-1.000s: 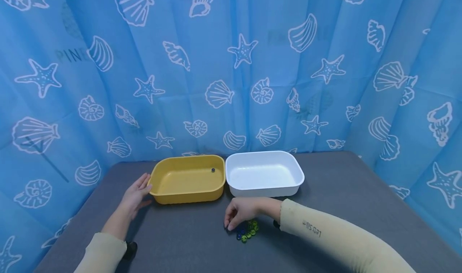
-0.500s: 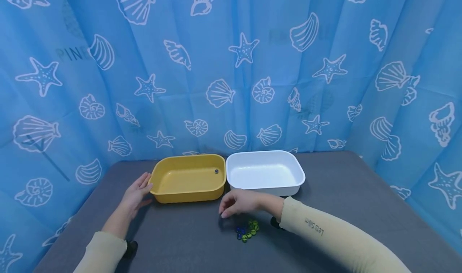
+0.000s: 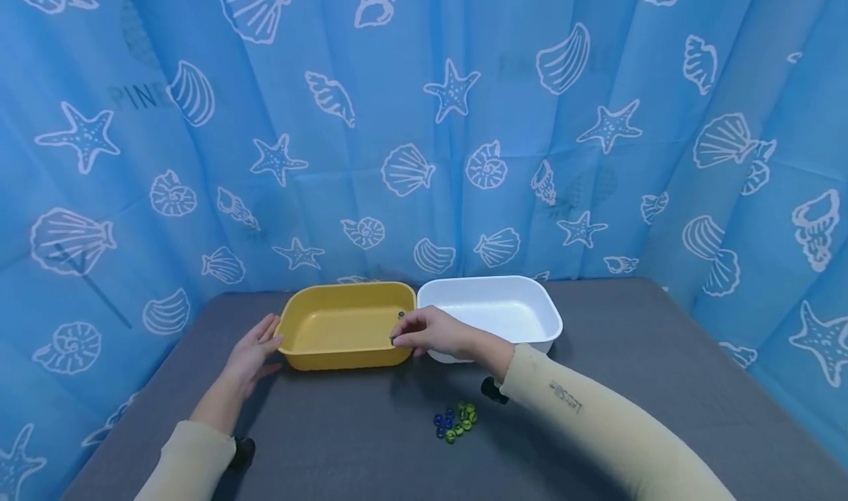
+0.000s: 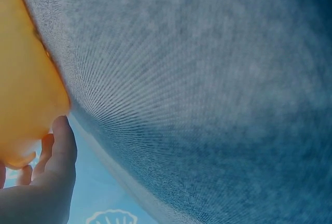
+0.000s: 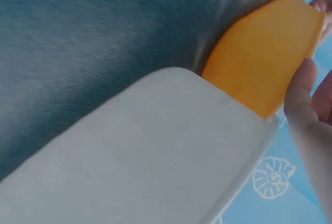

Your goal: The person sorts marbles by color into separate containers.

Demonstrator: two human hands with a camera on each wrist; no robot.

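"PINE" stands on the blue curtain (image 3: 424,122), "LetsSlim" on the right sleeve (image 3: 599,416).

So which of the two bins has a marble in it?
The yellow bin, on the left in the head view: one small dark marble sits inside by its right end. No marble shows in the visible part of the white bin.

On your counter (image 3: 324,442), the left tub (image 3: 338,332) sits just beside the right tub (image 3: 493,313), the curtain (image 3: 411,214) behind both. One marble (image 3: 401,315) lies in the left tub near its right end; loose marbles (image 3: 458,429) lie before the right tub. Your left hand (image 3: 250,348) touches the left tub's outer end; your right hand (image 3: 439,333) is at its inner front corner.
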